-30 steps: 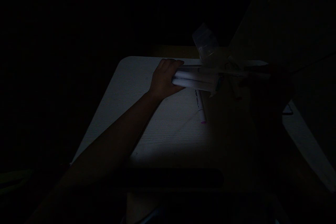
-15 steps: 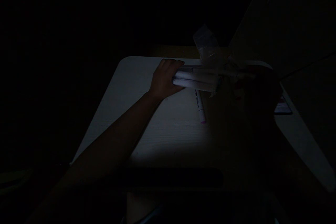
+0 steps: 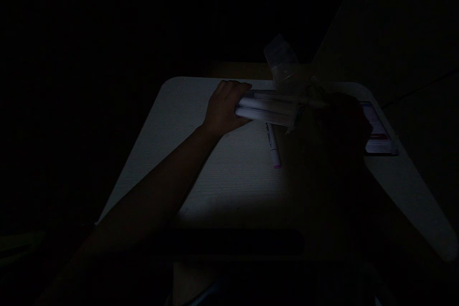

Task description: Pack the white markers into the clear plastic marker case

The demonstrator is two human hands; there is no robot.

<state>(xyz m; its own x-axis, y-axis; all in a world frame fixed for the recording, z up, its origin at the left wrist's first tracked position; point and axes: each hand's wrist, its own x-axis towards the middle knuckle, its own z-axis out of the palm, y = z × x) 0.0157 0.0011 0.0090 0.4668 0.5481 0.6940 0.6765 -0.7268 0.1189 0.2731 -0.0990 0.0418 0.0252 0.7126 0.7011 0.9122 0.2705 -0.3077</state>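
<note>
Very little light falls on the scene. My left hand (image 3: 224, 107) is closed around the left end of a bundle of white markers (image 3: 267, 109). A clear plastic bag (image 3: 283, 64) covers the bundle's right end, and its loose flap stands up behind. In deep shadow at the right, my right hand (image 3: 344, 122) grips a pale marker (image 3: 315, 103) whose far end points into the bag's opening. Its fingers are hardly visible. Below the bundle, a single marker with a pink end (image 3: 273, 148) lies on the table.
The pale table (image 3: 165, 162) has rounded corners and carries everything here. Beside my right hand lies a phone (image 3: 378, 134) with a lit screen, near the table's right edge. A dark strip runs along the front edge. The surroundings are almost black.
My right hand has moved left with the marker, pushing it toward the bag and uncovering more of the phone. My left hand and the bundle stay in place.
</note>
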